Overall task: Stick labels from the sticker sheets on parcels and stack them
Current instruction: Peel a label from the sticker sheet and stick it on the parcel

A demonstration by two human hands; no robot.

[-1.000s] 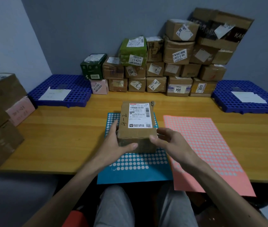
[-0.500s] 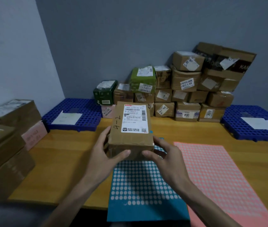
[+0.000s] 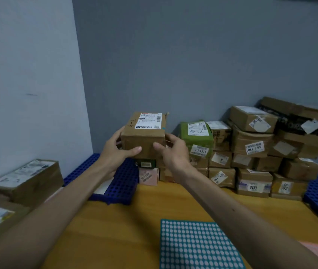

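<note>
We hold the brown cardboard parcel (image 3: 143,141) aloft, left hand (image 3: 115,153) and right hand (image 3: 175,155) fingers clamped on its sides; labelling seems done, and placing it on the far stack of taped cardboard parcels (image 3: 251,148) remains.

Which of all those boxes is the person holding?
The brown box with the white label on top: both the left hand and right hand grip its sides. No hand touches any other box.

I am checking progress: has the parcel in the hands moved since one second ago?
Yes. The parcel left the blue sheet and went up and back, toward the stack.
</note>
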